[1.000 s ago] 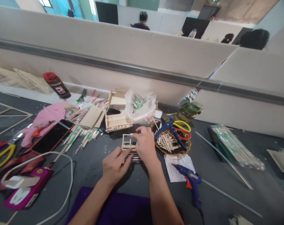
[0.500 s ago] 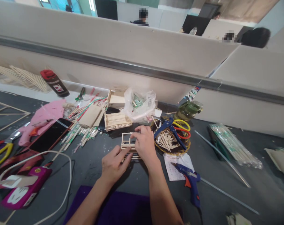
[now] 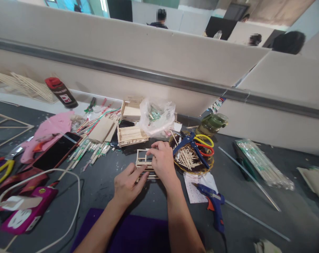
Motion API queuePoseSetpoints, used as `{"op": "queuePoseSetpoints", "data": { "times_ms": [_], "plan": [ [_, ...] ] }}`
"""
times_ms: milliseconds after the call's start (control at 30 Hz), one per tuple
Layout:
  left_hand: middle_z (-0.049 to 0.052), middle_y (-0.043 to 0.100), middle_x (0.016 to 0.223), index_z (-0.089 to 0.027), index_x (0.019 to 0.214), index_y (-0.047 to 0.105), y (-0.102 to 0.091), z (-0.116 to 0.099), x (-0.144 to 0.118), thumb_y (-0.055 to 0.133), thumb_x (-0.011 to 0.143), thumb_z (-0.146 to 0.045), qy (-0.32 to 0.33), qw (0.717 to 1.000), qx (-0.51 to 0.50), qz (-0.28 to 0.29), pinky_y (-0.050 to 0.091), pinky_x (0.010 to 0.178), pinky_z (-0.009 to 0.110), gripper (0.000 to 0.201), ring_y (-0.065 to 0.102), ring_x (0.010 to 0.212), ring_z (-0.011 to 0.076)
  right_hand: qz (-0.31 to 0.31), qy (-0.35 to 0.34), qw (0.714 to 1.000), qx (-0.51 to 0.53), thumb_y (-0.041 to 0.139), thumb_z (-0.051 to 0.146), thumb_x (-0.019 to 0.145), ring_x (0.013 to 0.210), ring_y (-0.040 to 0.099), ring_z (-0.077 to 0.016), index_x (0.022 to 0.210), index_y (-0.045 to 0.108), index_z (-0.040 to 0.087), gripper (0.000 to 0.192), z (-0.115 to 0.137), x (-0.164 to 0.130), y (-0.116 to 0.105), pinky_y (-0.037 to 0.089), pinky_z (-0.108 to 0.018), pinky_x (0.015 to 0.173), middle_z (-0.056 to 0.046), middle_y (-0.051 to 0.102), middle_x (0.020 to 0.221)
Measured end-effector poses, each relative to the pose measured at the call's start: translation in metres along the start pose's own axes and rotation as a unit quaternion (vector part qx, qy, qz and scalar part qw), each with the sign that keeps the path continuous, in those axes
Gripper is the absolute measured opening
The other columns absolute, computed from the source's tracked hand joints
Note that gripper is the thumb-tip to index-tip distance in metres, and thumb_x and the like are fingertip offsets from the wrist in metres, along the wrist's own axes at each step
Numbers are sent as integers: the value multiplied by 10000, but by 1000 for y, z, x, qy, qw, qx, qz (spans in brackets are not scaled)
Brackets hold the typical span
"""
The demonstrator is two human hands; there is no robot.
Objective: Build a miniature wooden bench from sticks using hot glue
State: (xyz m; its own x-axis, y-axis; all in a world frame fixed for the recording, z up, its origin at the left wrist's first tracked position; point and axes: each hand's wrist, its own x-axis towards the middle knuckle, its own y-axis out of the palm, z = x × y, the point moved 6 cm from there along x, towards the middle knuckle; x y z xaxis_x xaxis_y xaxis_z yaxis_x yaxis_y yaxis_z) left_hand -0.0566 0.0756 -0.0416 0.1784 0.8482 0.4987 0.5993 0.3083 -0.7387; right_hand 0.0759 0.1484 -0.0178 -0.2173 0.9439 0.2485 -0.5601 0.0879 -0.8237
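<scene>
The small stick frame (image 3: 143, 162) lies flat between both hands: right hand (image 3: 163, 162) pinches its far rail, left hand (image 3: 128, 184) presses fingertips on its near edge.

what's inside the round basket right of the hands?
The basket holds a heap of short wooden sticks, with blue-handled cutters and yellow and red rings lying across the top. Its bottom is covered.
</scene>
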Motion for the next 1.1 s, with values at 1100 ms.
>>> {"op": "queuePoseSetpoints", "data": {
  "times_ms": [1100],
  "plan": [
    [19,592,783,-194,1122,695,0,-1,0,657,854,-249,12,1000,-23,-11,415,611,223,276,591,650,114,-4,-11,1000,3,512,16,793,993,484,-226,842,757,258,348,2,0,-2,349,-358,791,-52,629,1015]
  ]
}}
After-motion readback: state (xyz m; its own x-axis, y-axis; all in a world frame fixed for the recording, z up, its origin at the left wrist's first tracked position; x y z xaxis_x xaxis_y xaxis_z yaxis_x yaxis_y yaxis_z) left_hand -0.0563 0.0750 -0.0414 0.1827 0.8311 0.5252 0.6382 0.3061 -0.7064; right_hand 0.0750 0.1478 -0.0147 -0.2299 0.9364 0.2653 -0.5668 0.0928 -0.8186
